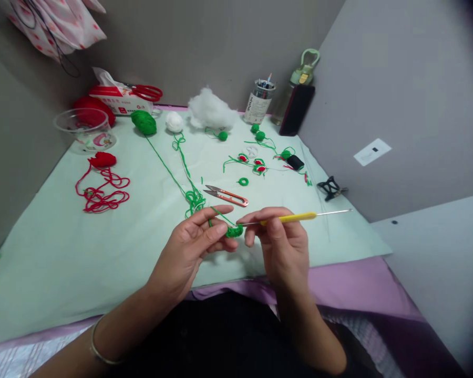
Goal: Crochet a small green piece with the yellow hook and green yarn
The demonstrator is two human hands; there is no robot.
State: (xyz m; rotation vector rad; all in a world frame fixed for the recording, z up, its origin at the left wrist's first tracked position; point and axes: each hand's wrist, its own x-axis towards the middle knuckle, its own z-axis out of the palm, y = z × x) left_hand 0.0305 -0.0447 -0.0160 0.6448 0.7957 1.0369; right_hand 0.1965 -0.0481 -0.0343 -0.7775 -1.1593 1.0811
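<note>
My left hand (197, 239) pinches a small green crocheted piece (234, 231) between thumb and fingers, with green yarn running over its index finger. In my right hand (281, 236) is a yellow-handled crochet hook (295, 217), held between thumb and index finger. The hook's left tip meets the top of the green piece, and its other metal end points right. Just beyond my hands, orange-handled thread snips (228, 197) lie on the pale cloth. Tangled green yarn (195, 201) lies behind my left hand and leads back to a green ball (144, 122).
Red yarn (103, 197) and a clear tub (84, 134) are at the left. White stuffing (213, 110), a pen jar (259, 102), a bottle (302, 71) and a phone (297, 110) stand along the back. Small crocheted pieces (259, 167) lie right of centre.
</note>
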